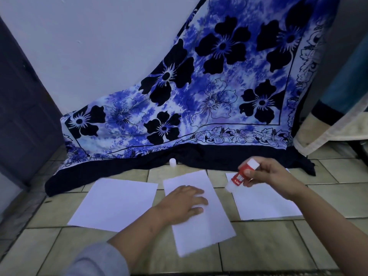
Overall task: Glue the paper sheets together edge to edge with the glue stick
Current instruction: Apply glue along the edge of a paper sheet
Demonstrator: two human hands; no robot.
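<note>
A large blue flowered cloth is draped from the wall down to the tiled floor, filling the view from eleven to three o'clock. Three white sheets are laid in a row on the floor. The left sheet is at nine o'clock of the middle sheet, and the right sheet is at two o'clock, with bare tile seen between those two. No edges are joined yet.

The left hand is laid flat on the upper half of the middle sheet, fingers straight and spread, pinning it down. The right hand is held over the gap at three o'clock of that sheet, thumb and fingers pinched round the glue stick. The stick is uncapped and tilted, its glue end aimed toward seven o'clock and seemingly clear of the paper. A small white cap stands at eleven o'clock, by the cloth's hem.

The step in hand is judged to be the gluing of the middle sheet's right edge. A narrow, even band should be drawn along that edge in one direction, with light pressure so the thin paper is not wrinkled. The flat hand should be kept close to the stroke so the sheet is not dragged
</note>
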